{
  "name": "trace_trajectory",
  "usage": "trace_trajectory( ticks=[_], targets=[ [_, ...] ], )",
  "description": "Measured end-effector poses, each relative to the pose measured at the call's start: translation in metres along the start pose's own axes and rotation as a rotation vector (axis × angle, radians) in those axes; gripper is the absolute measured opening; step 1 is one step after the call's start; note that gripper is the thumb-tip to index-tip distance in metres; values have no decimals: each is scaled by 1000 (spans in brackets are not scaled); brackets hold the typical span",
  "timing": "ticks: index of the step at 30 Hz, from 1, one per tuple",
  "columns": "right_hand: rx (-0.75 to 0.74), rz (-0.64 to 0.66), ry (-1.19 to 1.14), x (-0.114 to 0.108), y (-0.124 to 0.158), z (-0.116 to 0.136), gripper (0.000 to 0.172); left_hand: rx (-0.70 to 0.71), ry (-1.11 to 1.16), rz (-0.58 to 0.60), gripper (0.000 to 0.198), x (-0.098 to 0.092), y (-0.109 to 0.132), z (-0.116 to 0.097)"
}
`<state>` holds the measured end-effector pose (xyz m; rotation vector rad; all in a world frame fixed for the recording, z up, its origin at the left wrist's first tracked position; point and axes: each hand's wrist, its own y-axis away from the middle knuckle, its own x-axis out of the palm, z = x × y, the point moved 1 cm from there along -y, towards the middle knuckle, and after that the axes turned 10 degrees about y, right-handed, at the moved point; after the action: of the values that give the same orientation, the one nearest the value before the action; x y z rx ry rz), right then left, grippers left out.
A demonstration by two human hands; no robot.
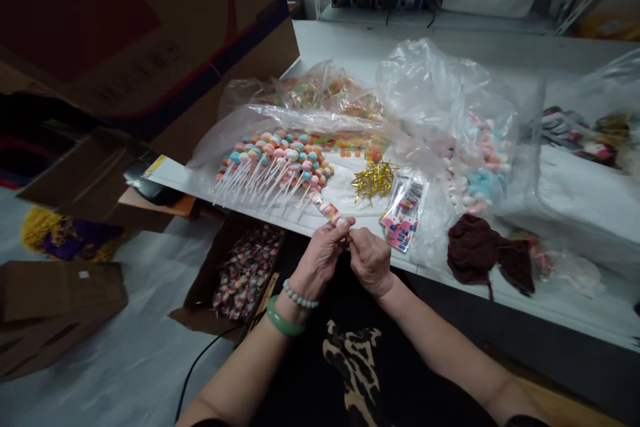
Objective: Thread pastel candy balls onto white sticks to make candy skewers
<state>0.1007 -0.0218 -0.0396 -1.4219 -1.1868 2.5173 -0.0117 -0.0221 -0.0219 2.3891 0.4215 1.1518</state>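
My left hand (323, 250) is closed around the lower end of a candy stick in a printed clear wrapper (327, 208), whose top points up and away to the left. Against it, my right hand (370, 259) is pinched shut at the same lower end; a small gold glint shows between the fingers, but what they grip is mostly hidden. Just beyond lies a pile of candy lollipops (280, 157) on white sticks. Gold twist ties (374, 180) are heaped to the right of it, beside a stack of flat printed wrappers (403, 214).
Large clear bags of coloured candy (333, 90) and pastel sweets (480, 167) lie on the white table (500, 37). A dark brown cloth (470, 250) rests at the front right. Below left stands an open carton of wrapped candy (247, 270); a big cardboard box (190, 27) rises at left.
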Motion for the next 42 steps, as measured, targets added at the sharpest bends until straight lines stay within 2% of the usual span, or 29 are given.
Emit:
trace_trajectory(
  ticks=[2, 4, 7, 10, 13, 16, 18, 21, 23, 25, 27, 29, 31, 36, 39, 42],
  targets=[
    [68, 89, -161, -3, -3, 0, 16, 44, 36, 2, 37, -3, -2, -4],
    [223, 167, -337, -6, -7, 1, 6, 104, 42, 11, 31, -8, -3, -7],
    [551, 288, -654, -6, -15, 3, 20, 167, 48, 23, 28, -14, -1, -10],
    [763, 454, -1068, 2, -21, 11, 25, 136, 85, 24, 34, -15, 2, -9],
    [896, 475, -1252, 9, -21, 18, 22, 40, 74, 51, 44, -17, 4, -4],
    [940, 469, -1217, 10, -16, 17, 21, -38, 38, 52, 40, -22, 4, 5],
    [951, 469, -1116, 10, -14, 12, 20, -9, -3, -18, 39, -25, 4, 11],
    [857, 432, -834, 8, -12, 4, 18, 68, -49, -104, 37, -26, 5, 18],
    [790, 400, -691, 8, -12, 2, 13, 90, -33, -90, 31, -24, 7, 18],
    [838, 420, -745, 9, -13, 2, 10, 109, 4, -37, 27, -20, 8, 16],
    [971, 481, -977, 11, -14, 3, 12, 137, 45, -3, 23, -17, 9, 13],
    [1078, 484, -1200, 12, -15, 6, 17, 160, 76, -13, 24, -15, 8, 11],
    [1119, 461, -1300, 13, -14, 9, 21, 170, 92, -52, 28, -15, 6, 9],
    [1143, 457, -1294, 15, -11, 9, 23, 119, 60, -43, 26, -19, 4, 10],
    [1065, 402, -1220, 17, -11, 7, 19, 85, 22, -69, 29, -22, 4, 11],
    [963, 443, -1111, 17, -11, 7, 14, 69, 11, -112, 34, -26, 2, 8]
  ],
)
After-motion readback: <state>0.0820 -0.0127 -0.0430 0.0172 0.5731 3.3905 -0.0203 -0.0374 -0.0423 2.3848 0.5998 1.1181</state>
